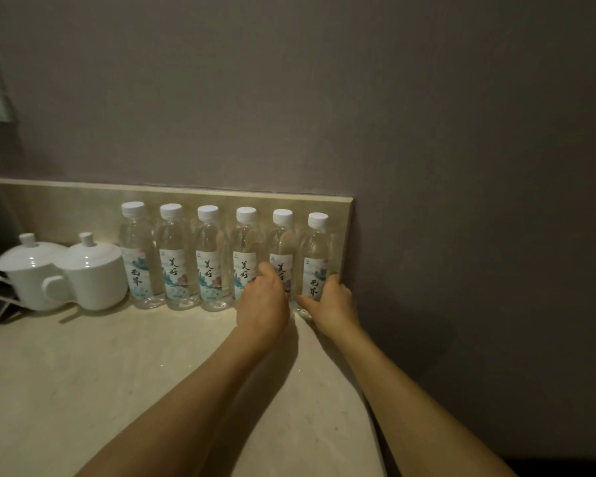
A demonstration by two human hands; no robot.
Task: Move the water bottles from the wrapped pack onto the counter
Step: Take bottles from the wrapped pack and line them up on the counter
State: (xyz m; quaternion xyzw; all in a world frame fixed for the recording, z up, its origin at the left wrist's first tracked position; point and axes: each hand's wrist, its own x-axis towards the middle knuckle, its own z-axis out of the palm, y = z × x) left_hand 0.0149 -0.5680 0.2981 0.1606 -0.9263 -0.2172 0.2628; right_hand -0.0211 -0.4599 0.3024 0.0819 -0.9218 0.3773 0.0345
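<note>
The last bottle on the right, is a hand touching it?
Touching. The head view shows the right hand wrapped round the lower part of the rightmost bottle, thumb across its front and fingers behind its right side.

Both hands' fingers (334, 277) hide behind the bottles (315, 266); grip unclear.

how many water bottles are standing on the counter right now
6, upright in one row against the backsplash: first beside the lidded cups, then second, third, fourth, fifth behind the left hand, sixth gripped by the right hand.
</note>
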